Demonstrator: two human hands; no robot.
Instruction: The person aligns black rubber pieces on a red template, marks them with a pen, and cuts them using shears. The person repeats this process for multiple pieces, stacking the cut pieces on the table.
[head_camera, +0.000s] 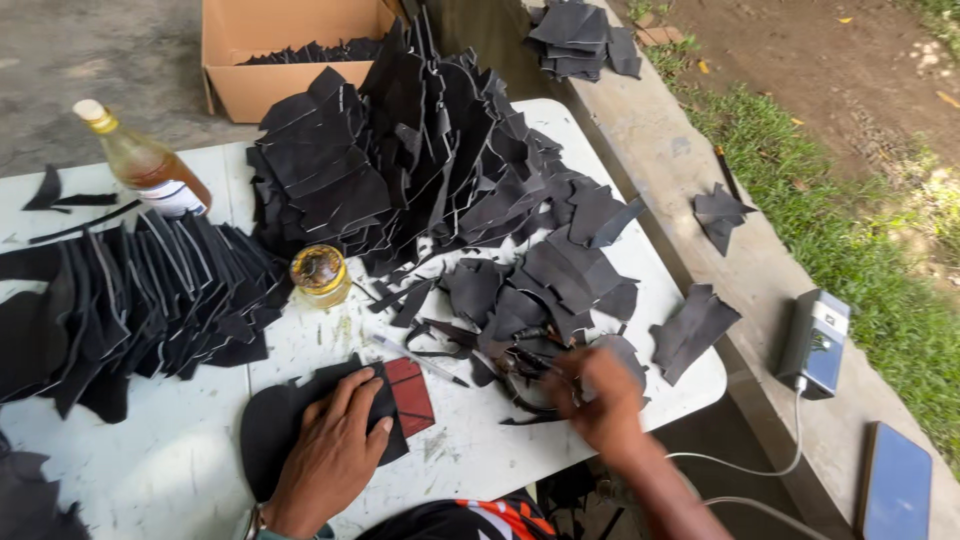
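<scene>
Black leather piece (275, 425), rounded at its left end, lies flat on the white table (180, 470) near its front edge, under your left hand (335, 455). That hand is spread, palm down, fingers pressing the piece; a red-brown panel (410, 392) shows just beside your fingertips. Your right hand (600, 400) is out to the right, fingers curled around something dark among thin black offcut strips (520, 385); blur hides what it grips, so you cannot tell the object. A pen (420, 360) lies between the two hands. Behind it stands a small open glass jar (320, 272) of yellowish glue. A tall heap of cut black pieces (420, 150) fills the table's centre; fanned pieces (140, 290) lie at left, beside a bottle of amber liquid (145, 160). A cardboard box (270, 50) sits behind. A power bank (815, 340) and phone (895, 480) rest on the concrete ledge (680, 150).
</scene>
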